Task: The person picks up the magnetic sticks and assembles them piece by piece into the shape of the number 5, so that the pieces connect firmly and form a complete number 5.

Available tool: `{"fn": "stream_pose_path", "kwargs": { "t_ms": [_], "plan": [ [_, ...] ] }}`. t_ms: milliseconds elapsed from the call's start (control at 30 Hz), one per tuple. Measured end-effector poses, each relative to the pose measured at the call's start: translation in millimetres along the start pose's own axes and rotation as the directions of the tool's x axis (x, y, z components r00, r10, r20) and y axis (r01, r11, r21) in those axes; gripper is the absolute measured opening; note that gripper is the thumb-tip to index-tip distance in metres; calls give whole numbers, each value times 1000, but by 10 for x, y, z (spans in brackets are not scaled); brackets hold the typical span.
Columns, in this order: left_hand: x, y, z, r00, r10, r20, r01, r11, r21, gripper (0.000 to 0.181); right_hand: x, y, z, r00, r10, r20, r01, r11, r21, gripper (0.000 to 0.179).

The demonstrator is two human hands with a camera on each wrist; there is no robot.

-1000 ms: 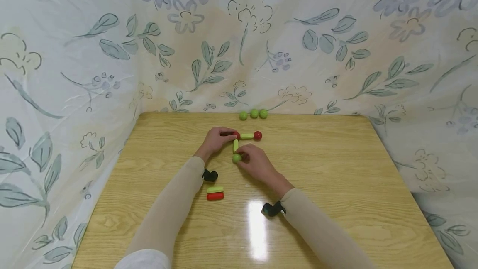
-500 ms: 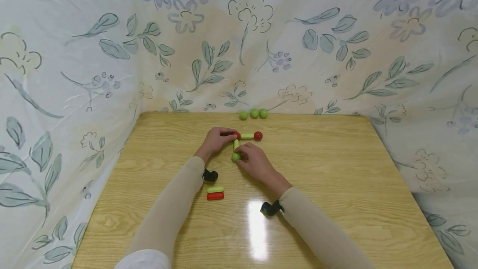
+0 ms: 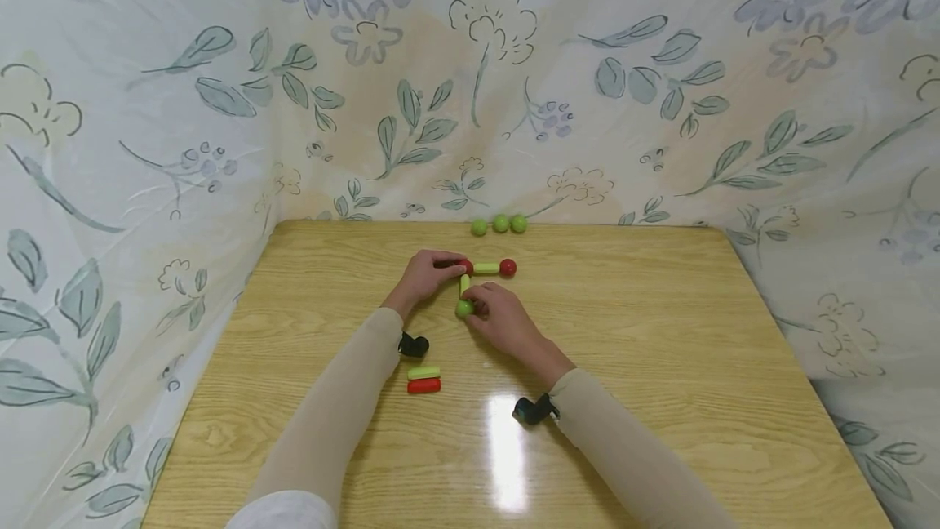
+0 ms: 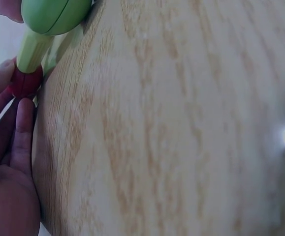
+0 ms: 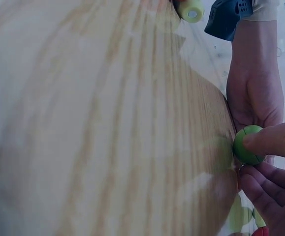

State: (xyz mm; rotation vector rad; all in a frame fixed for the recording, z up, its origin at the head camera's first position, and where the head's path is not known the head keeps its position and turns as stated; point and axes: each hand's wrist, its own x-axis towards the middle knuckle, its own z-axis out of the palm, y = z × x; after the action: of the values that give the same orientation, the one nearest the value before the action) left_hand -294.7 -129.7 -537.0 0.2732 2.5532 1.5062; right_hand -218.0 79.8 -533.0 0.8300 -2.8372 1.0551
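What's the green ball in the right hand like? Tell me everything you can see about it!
The green ball is smooth and round, with a thin dark seam; it could be plastic or painted wood. The right hand pinches it. It sits at the near end of a yellow-green stick and appears to touch it. I can't tell whether the ball rests on the wood-grained table.

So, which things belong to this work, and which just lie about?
In the work: red ball in left hand, green ball in right hand, other red ball, two yellow rods.

Apparently lying about: three green balls, loose yellow rod, red rod.
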Motion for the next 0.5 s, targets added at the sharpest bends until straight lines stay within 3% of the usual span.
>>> {"fn": "stream_pose_path", "kwargs": {
  "t_ms": [267, 500],
  "plan": [
    [7, -8, 21, 1000, 10, -4, -10, 1000, -14, 33, -27, 5, -33, 1000, 12, 20, -11, 1000, -16, 35],
    [-32, -16, -13, 1000, 10, 18, -8, 997, -75, 42, -65, 3, -170, 998, 57, -13, -57, 998, -13, 43]
  ]
}}
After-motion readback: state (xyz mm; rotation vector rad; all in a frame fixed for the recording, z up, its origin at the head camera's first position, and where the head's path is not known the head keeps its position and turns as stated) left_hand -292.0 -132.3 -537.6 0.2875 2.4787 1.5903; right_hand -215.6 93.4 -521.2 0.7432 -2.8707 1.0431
